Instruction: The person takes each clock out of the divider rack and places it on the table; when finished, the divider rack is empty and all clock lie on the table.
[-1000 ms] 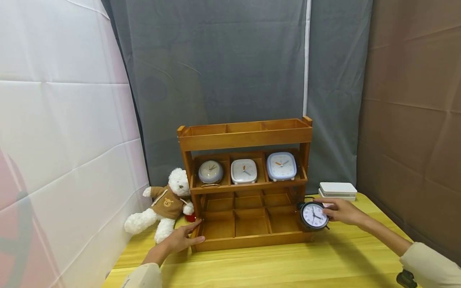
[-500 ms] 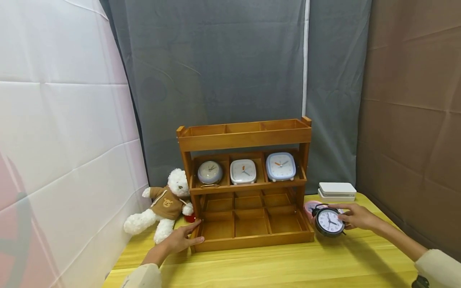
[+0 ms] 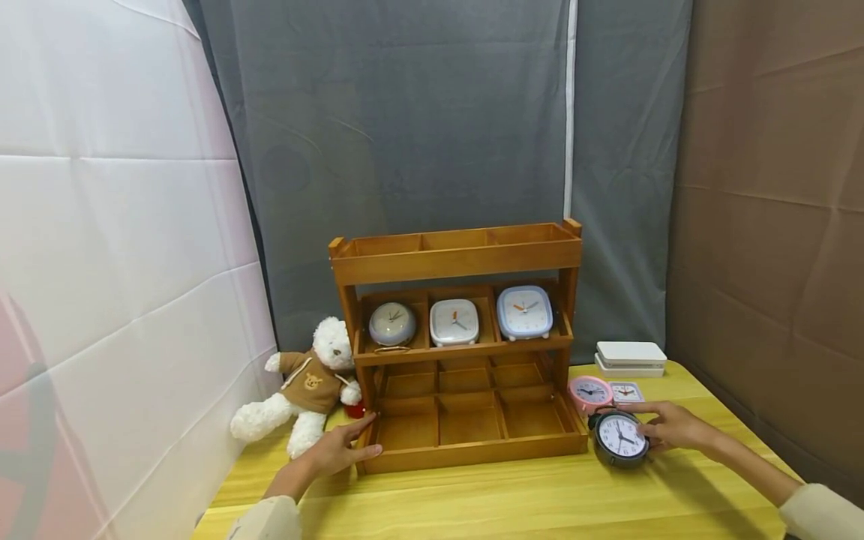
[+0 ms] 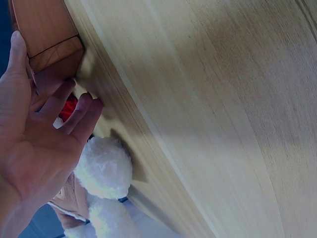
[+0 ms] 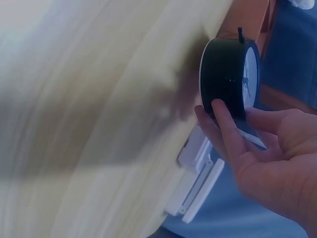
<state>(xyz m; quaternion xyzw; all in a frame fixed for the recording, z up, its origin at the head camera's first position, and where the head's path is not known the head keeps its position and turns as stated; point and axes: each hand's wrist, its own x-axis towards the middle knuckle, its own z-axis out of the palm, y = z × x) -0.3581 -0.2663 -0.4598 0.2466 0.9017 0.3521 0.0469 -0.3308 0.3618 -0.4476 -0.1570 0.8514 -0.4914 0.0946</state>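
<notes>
My right hand [image 3: 678,427] pinches a black round twin-bell-style alarm clock [image 3: 619,439] by its right side, low over the table just right of the wooden rack [image 3: 466,456]. In the right wrist view, thumb and fingers grip the edge of the clock's dark casing [image 5: 223,74]. Against the rack's lower left end rests my left hand [image 3: 334,450], its fingers fairly straight; the left wrist view shows the hand [image 4: 42,144] at a wooden corner. Three clocks stand on the middle tier: a round one [image 3: 392,324], a white one [image 3: 454,322], a blue-rimmed one [image 3: 524,312].
Behind the black clock lie a pink round clock [image 3: 590,390] and a small white square clock [image 3: 626,392]. A white box-like object [image 3: 631,358] is at the back right. To the rack's left sits a white teddy bear [image 3: 312,382] in a brown hoodie, beside something red [image 3: 355,410].
My right hand has carried the black clock rightward and down, away from the rack's lower right compartment. The pink and small white clocks have come into sight. My left hand stays put.
</notes>
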